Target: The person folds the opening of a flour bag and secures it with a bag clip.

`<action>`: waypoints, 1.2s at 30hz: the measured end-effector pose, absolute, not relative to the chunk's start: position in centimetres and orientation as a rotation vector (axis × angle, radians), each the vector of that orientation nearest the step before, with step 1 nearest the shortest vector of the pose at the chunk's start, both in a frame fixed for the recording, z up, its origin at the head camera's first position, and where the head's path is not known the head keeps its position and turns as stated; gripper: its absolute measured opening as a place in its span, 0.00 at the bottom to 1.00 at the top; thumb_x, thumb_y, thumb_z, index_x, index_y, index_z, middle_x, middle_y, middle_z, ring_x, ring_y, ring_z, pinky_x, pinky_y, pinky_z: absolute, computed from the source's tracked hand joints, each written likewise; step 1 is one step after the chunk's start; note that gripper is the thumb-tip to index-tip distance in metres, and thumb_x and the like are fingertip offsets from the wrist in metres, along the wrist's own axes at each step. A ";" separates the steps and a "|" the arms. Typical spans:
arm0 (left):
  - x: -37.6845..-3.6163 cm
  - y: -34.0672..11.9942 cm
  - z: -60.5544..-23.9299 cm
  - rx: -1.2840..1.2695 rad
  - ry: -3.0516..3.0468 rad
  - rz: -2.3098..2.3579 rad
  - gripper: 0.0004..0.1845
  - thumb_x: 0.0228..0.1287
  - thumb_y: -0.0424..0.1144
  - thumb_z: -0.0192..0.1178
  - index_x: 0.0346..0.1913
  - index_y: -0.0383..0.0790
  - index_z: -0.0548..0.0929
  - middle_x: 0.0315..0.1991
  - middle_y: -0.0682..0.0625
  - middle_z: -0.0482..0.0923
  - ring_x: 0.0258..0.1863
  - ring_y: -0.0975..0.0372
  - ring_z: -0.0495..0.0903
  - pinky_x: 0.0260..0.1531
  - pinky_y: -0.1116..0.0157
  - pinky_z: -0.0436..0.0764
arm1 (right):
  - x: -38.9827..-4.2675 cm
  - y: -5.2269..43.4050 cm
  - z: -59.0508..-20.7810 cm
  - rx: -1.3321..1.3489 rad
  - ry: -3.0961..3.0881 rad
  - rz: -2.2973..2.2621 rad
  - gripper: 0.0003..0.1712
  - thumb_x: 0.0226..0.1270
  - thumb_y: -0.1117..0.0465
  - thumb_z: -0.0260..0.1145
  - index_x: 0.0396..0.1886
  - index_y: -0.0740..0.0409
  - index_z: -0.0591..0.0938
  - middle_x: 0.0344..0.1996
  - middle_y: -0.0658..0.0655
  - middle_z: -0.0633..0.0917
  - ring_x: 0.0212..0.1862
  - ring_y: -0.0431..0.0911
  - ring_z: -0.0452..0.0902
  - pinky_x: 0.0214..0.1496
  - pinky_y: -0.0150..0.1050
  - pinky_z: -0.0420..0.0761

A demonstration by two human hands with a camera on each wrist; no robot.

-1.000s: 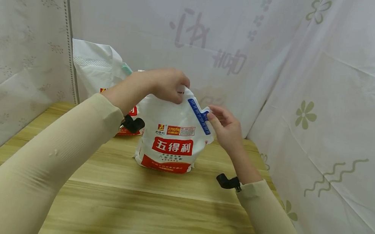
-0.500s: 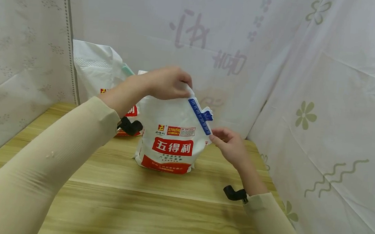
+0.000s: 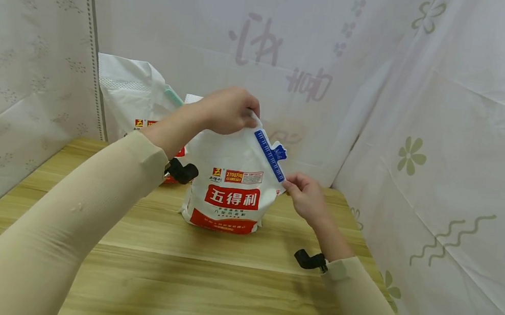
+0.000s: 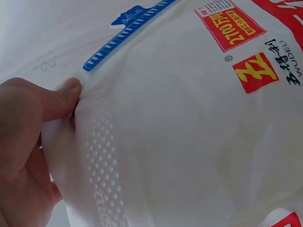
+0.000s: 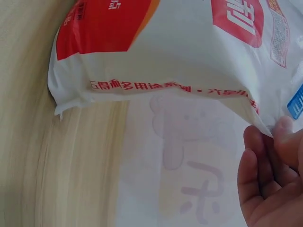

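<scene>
A white flour bag [image 3: 234, 150] with red printed panels stands upright on the wooden table. Across its slanted upper right side sits a blue sealing clip [image 3: 270, 156], its handle pointing outward. My left hand [image 3: 232, 110] pinches the top of the bag just above the clip's upper end; in the left wrist view the thumb [image 4: 68, 94] lies on the plastic close to the clip. At the lower end of the clip, my right hand [image 3: 307, 199] pinches the bag's right corner between thumb and fingers, as the right wrist view also shows. Neither hand grips the clip.
Behind on the left stands another white bag [image 3: 123, 90] with a pale green clip [image 3: 173, 96], partly hidden by my left arm. The wooden table [image 3: 202, 285] extends toward me. Patterned curtains [image 3: 461, 148] enclose the back and sides.
My right hand has let go of the clip's handle and moved down to the bag's corner, which it now pinches. The left hand stays at the top edge, and the clip remains on the bag.
</scene>
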State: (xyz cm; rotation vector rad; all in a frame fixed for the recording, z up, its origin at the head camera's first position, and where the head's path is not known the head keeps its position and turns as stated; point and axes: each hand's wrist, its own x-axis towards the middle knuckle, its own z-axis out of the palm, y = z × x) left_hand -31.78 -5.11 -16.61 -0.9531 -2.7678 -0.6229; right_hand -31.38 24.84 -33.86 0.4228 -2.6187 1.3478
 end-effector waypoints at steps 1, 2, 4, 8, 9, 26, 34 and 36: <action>-31.8 -5.0 -16.6 -0.941 -2.775 -0.623 0.11 0.83 0.38 0.60 0.54 0.40 0.90 0.52 0.45 0.89 0.47 0.52 0.83 0.50 0.56 0.84 | -31.4 24.7 -33.9 0.412 -2.613 1.366 0.10 0.85 0.63 0.64 0.45 0.67 0.86 0.41 0.64 0.90 0.47 0.57 0.83 0.49 0.38 0.83; -31.8 -5.0 -16.6 -0.932 -2.779 -0.624 0.11 0.83 0.38 0.60 0.54 0.39 0.90 0.52 0.45 0.89 0.47 0.52 0.83 0.50 0.56 0.84 | -31.5 24.7 -34.0 0.401 -2.607 1.387 0.10 0.85 0.63 0.64 0.45 0.67 0.86 0.40 0.63 0.89 0.47 0.58 0.82 0.48 0.37 0.83; -31.9 -4.9 -16.6 -0.921 -2.784 -0.626 0.11 0.83 0.39 0.60 0.55 0.39 0.90 0.53 0.45 0.89 0.48 0.52 0.83 0.50 0.56 0.84 | -31.7 24.6 -34.2 0.389 -2.590 1.435 0.10 0.85 0.63 0.64 0.46 0.68 0.85 0.39 0.59 0.89 0.46 0.57 0.83 0.47 0.35 0.84; -32.1 -5.1 -16.5 -0.929 -2.796 -0.645 0.12 0.83 0.40 0.60 0.55 0.39 0.89 0.54 0.45 0.89 0.50 0.52 0.83 0.54 0.55 0.84 | -32.0 25.1 -34.5 0.394 -2.545 1.569 0.13 0.85 0.61 0.65 0.50 0.69 0.85 0.38 0.52 0.89 0.45 0.53 0.85 0.47 0.33 0.86; -32.2 -5.2 -16.4 -0.933 -2.803 -0.655 0.12 0.83 0.41 0.61 0.56 0.39 0.89 0.54 0.45 0.88 0.50 0.52 0.83 0.55 0.55 0.85 | -32.0 25.3 -34.6 0.404 -2.536 1.601 0.14 0.84 0.59 0.66 0.51 0.69 0.85 0.38 0.51 0.89 0.44 0.51 0.85 0.48 0.33 0.87; -32.1 -4.9 -16.2 -0.903 -2.914 -0.619 0.13 0.82 0.40 0.63 0.60 0.37 0.87 0.54 0.44 0.87 0.49 0.51 0.85 0.54 0.55 0.88 | -31.8 25.6 -35.4 0.394 -2.509 1.626 0.12 0.85 0.67 0.61 0.56 0.73 0.82 0.45 0.59 0.87 0.45 0.43 0.83 0.52 0.31 0.86; -31.7 -4.9 -16.0 -0.884 -2.917 -0.615 0.14 0.82 0.40 0.63 0.61 0.37 0.86 0.55 0.44 0.87 0.51 0.51 0.84 0.56 0.54 0.87 | -32.5 25.3 -35.1 0.372 -2.489 1.711 0.09 0.86 0.69 0.57 0.55 0.71 0.81 0.44 0.54 0.85 0.49 0.47 0.81 0.52 0.30 0.84; -31.7 -4.9 -15.9 -0.892 -2.924 -0.625 0.14 0.82 0.40 0.63 0.62 0.37 0.86 0.55 0.43 0.87 0.52 0.51 0.84 0.58 0.54 0.87 | -32.7 25.5 -35.1 0.380 -2.495 1.771 0.10 0.87 0.68 0.57 0.56 0.71 0.80 0.43 0.51 0.85 0.48 0.45 0.81 0.53 0.31 0.85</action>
